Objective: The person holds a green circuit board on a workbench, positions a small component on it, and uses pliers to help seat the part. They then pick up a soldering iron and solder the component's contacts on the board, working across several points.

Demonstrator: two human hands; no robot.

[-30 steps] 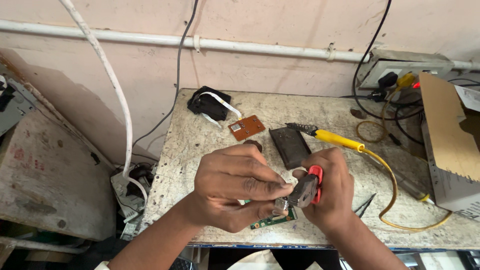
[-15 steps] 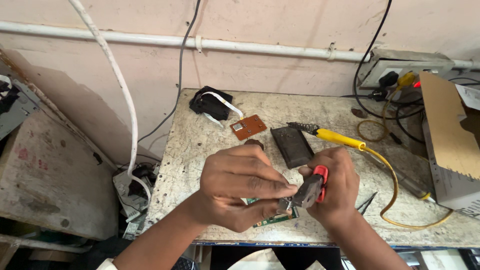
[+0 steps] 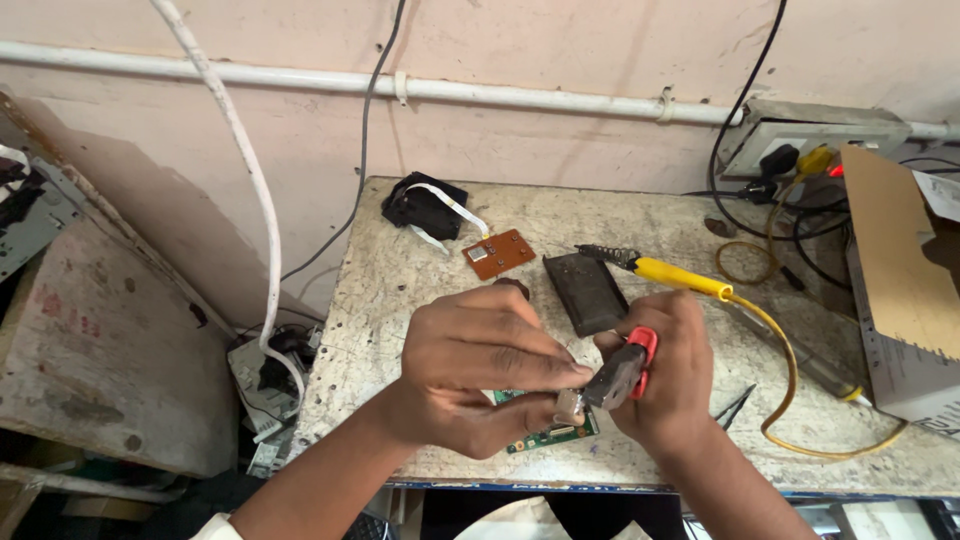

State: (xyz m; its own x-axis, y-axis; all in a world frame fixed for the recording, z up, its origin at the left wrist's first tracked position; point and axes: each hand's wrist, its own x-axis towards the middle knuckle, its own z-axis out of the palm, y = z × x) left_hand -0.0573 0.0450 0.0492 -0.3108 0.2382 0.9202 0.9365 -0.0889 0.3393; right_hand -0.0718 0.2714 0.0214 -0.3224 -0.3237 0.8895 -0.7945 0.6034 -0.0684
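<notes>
Both forearms come up from the near edge of the speckled stone worktop [image 3: 420, 270] and meet over its near middle. The left hand [image 3: 480, 370] lies palm-down, wrist bent inward, its fingers stretched to the right and curled together, thumb beneath. They pinch the small green printed circuit board [image 3: 550, 432], which peeks out below the hand, near the bench's near edge. The fingertips [image 3: 570, 372] press against a small silvery metal part [image 3: 570, 405] at the board's edge.

The right hand [image 3: 665, 375] faces it, knuckles to the right, its fingers wrapped shut around the red-handled grey pliers [image 3: 620, 372]. The pliers' nose points left and down and meets the silvery part; whether it grips the part cannot be told.

Just beyond the hands lies a dark flat rectangular block [image 3: 587, 292]. To its right rests a yellow-handled soldering iron [image 3: 672, 273] with a yellow cord [image 3: 790, 380] looping right. Farther left sit a small brown copper-clad board [image 3: 499, 253] and a black module with a white ribbon cable [image 3: 425, 208]. A cardboard box [image 3: 900, 290] stands at the right edge.
</notes>
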